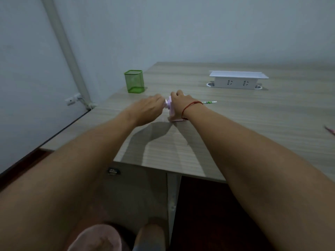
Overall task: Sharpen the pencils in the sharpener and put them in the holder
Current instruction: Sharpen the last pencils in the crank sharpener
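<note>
1. The right hand (179, 103) lies over the top of the pink sharpener (171, 113), with its fingers curled down the far side, grasping the body and pressing it to the table (235, 124). A red string bracelet (191, 105) circles that wrist.
2. The left hand (147, 109) reaches in from the left. Its fingers are bent and close on the small pale part at the sharpener's left end, though the fingertips themselves are mostly hidden behind the hand.
3. The sharpener stands on the wood-grain table between the two hands, near the table's left side.
4. A green-and-white pencil (210, 102) pokes out to the right from behind the right hand, lying level. Its near end is hidden, so I cannot tell whether it sits in the sharpener.
5. The green mesh holder (134, 81) stands upright beyond and to the left of the hands, near the table's left edge.
6. A white socket box (237, 80) sits further back on the right.
7. A thin pink object (330, 130) shows at the frame's right edge, too cropped to identify.
</note>
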The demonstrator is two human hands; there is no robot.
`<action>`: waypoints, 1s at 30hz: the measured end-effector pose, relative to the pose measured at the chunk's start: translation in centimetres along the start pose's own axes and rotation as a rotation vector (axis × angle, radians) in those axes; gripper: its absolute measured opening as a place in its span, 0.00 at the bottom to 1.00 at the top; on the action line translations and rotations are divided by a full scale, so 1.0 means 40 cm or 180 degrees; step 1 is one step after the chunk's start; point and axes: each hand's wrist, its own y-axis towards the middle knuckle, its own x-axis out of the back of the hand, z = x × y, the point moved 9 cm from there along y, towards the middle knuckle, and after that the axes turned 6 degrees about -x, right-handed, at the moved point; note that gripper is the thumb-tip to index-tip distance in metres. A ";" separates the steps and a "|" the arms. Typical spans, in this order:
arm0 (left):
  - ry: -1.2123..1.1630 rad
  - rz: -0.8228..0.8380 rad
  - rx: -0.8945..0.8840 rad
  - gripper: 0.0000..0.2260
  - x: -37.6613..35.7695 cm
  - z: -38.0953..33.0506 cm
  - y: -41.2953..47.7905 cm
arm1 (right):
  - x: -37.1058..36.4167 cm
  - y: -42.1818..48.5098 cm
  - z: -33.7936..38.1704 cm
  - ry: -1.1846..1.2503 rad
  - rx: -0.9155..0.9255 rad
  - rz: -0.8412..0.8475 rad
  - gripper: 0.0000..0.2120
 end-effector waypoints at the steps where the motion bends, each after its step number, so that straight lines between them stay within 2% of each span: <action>1: -0.0064 0.0019 0.0188 0.06 0.003 -0.003 -0.004 | -0.001 0.000 -0.001 0.0022 0.0012 -0.0017 0.37; 4: -0.0130 0.0085 0.0385 0.09 -0.001 -0.003 -0.001 | -0.002 -0.004 0.006 0.0021 -0.0019 0.0073 0.39; 8: -0.0436 0.0582 0.0748 0.11 -0.111 -0.014 -0.017 | -0.020 0.027 0.006 0.0050 -0.0015 -0.0016 0.41; 11: -0.0548 0.0873 0.1216 0.10 -0.169 0.046 0.018 | -0.015 0.012 0.000 0.0072 -0.0051 -0.0083 0.38; 15: -0.0512 0.1096 0.1303 0.12 -0.189 0.090 0.043 | 0.000 0.001 -0.006 0.0129 0.0042 -0.0068 0.35; 16: -0.0553 0.1061 0.1312 0.12 -0.194 0.089 0.039 | 0.002 -0.001 -0.005 0.0175 0.0127 0.0002 0.36; 19: -0.0798 0.0930 0.1475 0.10 -0.204 0.087 0.023 | 0.011 0.003 -0.032 0.0506 0.0177 0.0194 0.49; 20: -0.0858 0.0891 0.1554 0.09 -0.205 0.087 0.019 | 0.016 0.008 -0.048 0.0567 0.0118 0.0178 0.50; 21: -0.0891 0.0863 0.1612 0.08 -0.201 0.087 0.017 | 0.022 0.008 -0.062 0.0549 0.0055 0.0168 0.47; 24: -0.0949 0.0848 0.1757 0.10 -0.195 0.086 0.012 | 0.028 -0.011 -0.093 0.0252 0.0064 0.0175 0.29; 27: -0.1124 0.0780 0.1974 0.12 -0.185 0.097 0.011 | 0.045 -0.031 -0.116 0.0131 -0.0009 0.0057 0.21; 30: -0.1556 0.0010 0.2309 0.11 -0.140 0.123 0.016 | 0.067 -0.027 -0.114 0.0120 -0.0041 -0.0155 0.16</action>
